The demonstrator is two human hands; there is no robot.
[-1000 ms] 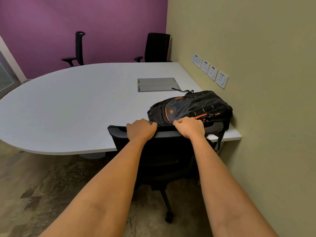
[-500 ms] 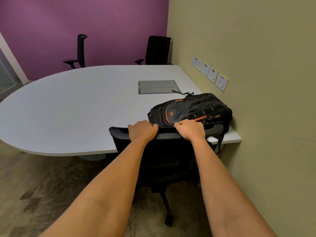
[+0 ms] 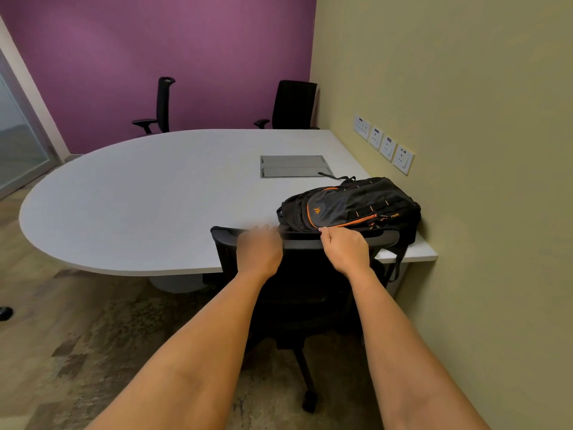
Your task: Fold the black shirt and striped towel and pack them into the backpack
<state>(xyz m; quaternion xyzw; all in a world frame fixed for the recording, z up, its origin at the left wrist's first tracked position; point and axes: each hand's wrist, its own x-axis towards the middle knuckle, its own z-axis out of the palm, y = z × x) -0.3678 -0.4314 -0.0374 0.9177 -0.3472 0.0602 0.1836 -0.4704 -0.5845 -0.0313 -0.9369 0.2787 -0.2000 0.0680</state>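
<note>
Hands at the chair [image 3: 305, 283], backpack [image 3: 350, 206] just past them on the desk [image 3: 139, 206].

I see the black and orange backpack lying on its side at the right end of the desk, close to the yellow wall. The black chair stands at the desk right in front of it, and the chair's top bar hides the near edge of the backpack. My right hand [image 3: 345, 251] sits on that bar with its fingers [image 3: 328, 232] curled over it. They are just under the backpack's orange zip, very near it, but I cannot tell if they touch. My left hand [image 3: 259, 252] is at the bar too, a bit left of the backpack. It is blurry, so I cannot tell if its fingers grip the bar or lie loose.
</note>
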